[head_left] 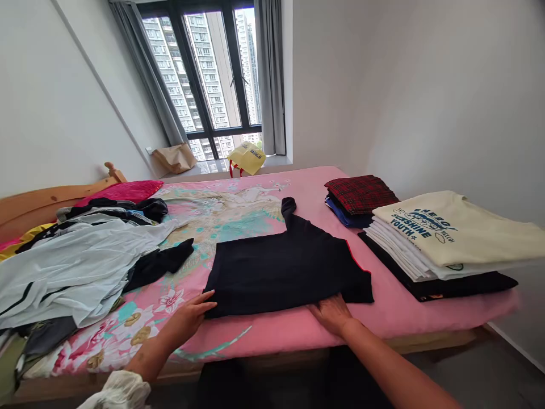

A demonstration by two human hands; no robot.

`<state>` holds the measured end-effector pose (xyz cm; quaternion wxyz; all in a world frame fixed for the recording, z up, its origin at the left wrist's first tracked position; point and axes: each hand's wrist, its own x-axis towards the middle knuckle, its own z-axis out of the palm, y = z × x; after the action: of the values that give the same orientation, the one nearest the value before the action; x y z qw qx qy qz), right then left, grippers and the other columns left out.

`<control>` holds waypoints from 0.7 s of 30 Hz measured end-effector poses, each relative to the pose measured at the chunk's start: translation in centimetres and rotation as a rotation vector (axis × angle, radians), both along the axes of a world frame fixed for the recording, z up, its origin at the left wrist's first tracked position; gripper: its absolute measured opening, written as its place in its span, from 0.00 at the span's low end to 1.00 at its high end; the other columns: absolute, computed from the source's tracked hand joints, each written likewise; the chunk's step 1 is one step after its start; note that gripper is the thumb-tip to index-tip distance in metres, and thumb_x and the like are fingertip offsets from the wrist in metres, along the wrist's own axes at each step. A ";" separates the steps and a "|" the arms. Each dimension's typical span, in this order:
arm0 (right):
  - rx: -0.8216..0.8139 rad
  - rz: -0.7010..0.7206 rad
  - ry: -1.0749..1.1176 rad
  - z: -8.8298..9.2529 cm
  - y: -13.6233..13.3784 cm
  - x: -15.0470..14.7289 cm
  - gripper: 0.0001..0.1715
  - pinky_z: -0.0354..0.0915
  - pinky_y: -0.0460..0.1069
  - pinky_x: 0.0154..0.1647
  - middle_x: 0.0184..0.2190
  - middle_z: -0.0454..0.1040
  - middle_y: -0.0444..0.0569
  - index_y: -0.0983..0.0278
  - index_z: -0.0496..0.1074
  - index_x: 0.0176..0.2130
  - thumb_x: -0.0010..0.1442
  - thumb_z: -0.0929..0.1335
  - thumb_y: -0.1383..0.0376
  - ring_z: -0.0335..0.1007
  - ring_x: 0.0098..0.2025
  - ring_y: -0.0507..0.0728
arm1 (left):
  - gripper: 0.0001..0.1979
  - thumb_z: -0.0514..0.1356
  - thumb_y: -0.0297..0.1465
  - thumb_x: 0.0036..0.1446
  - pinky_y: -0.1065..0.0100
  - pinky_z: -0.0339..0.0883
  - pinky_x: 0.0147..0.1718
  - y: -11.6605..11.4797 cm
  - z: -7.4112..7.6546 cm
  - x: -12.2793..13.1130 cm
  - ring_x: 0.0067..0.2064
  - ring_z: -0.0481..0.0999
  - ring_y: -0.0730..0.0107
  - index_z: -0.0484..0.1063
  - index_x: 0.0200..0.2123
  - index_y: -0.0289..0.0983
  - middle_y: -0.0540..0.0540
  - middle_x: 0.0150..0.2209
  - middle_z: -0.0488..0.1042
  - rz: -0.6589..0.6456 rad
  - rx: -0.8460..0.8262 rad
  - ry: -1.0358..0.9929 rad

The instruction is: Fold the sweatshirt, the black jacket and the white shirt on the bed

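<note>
Two bare hands work at the near edge of one black T-shirt (276, 272), which lies flat on a bed with a pink sheet (409, 324). Its body is folded into a rough rectangle, and one narrow folded length points away from the person. The left hand (185, 318) has its fingers (206, 300) open and spread, their tips at the shirt's near left corner. The right hand (332, 315) rests on the near edge, its fingers (323, 309) open and flat, with no grip visible.

To the right are two folded stacks. One is a red plaid garment (361, 193) on a blue one. The other is a cream printed T-shirt (438, 227) on white layers, with a black garment beneath.

To the left, one heap of mixed clothes (72, 267) lies on a floral bedcover (123, 335). Beyond it are one magenta cushion (121, 192) and a wooden headboard (51, 201). Two bags stand on the windowsill: one brown paper bag (174, 158) and one yellow bag (247, 158).
</note>
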<state>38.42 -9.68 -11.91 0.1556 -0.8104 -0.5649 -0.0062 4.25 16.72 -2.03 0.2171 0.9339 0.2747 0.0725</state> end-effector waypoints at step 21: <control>-0.100 -0.052 0.021 -0.1 0.1 -0.6 0.27 0.47 0.63 0.58 0.56 0.66 0.52 0.58 0.65 0.57 0.63 0.56 0.53 0.57 0.59 0.67 | 0.17 0.58 0.44 0.41 0.68 0.64 0.28 3.8 -3.4 3.8 0.29 0.73 0.65 0.70 0.28 0.37 0.50 0.24 0.73 0.455 -0.340 -0.173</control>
<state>37.85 -9.57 -11.98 0.1207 -0.8316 -0.5414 0.0266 8.04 20.49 -5.42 0.3713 0.7890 0.4655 0.1517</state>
